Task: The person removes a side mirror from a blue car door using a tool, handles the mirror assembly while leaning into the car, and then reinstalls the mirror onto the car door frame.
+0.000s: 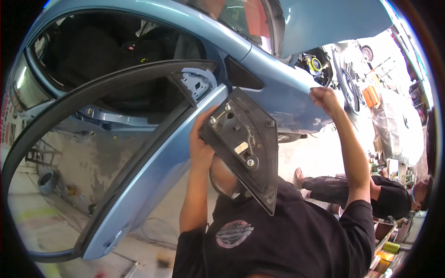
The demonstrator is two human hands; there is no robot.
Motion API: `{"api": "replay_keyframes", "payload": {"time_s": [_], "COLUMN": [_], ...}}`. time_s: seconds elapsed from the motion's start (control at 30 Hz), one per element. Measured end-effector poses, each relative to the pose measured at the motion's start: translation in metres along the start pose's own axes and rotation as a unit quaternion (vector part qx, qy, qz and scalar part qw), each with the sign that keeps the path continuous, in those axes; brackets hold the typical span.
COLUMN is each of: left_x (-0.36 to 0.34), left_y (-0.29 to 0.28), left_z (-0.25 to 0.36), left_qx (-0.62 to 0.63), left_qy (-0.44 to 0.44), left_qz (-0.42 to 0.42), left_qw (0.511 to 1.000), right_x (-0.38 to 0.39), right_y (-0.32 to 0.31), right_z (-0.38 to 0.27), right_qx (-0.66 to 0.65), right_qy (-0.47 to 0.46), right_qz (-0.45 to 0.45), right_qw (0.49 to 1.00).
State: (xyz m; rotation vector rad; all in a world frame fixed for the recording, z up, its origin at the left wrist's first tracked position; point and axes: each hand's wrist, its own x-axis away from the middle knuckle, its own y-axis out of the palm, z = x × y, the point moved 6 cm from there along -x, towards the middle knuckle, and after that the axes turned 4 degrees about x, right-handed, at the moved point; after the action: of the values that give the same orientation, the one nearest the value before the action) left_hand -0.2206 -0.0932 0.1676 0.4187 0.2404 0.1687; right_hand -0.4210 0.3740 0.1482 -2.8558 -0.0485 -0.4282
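Triangle panel (pixel 245 148), stiff and light, is clamped at its edge by a co-worker's hand (pixel 200 139); own hands are unseen.

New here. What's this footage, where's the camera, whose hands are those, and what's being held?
There is no machine here, only people at work. The single picture comes from a wide fisheye camera worn on someone's head, so straight edges bend near the rim. The wearer's own hands are not in view. The arms you see belong to a person in a black T-shirt who faces the camera. One raised hand holds a dark triangular plastic panel with bolts. The other hand rests on the edge of a light blue car body panel. Beside them is the open light blue car door with a black window frame, over a concrete floor. A second person in dark clothes is low at the right.
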Motion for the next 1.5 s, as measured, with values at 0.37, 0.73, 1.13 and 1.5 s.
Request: {"api": "replay_keyframes", "payload": {"time_s": [0.37, 0.73, 1.13, 1.5], "left_x": [0.017, 0.05, 0.087, 0.254], "left_y": [0.013, 0.028, 0.032, -0.043], "left_z": [-0.021, -0.054, -0.038, 0.02], "left_qx": [-0.106, -0.044, -0.003, -0.021], "left_qy": [0.014, 0.004, 0.044, 0.065], "left_qz": [0.134, 0.254, 0.327, 0.465], "left_qw": [0.985, 0.966, 0.944, 0.883], "right_x": [-0.209, -0.286, -0.319, -0.176], "right_y": [0.013, 0.012, 0.001, -0.046], "right_z": [-0.099, -0.107, -0.076, -0.061], "right_qx": [0.033, 0.151, 0.221, 0.325], "right_qy": [-0.231, -0.277, -0.291, -0.563], "right_qz": [0.014, 0.02, 0.053, 0.164], "right_qw": [0.972, 0.949, 0.929, 0.742]}}
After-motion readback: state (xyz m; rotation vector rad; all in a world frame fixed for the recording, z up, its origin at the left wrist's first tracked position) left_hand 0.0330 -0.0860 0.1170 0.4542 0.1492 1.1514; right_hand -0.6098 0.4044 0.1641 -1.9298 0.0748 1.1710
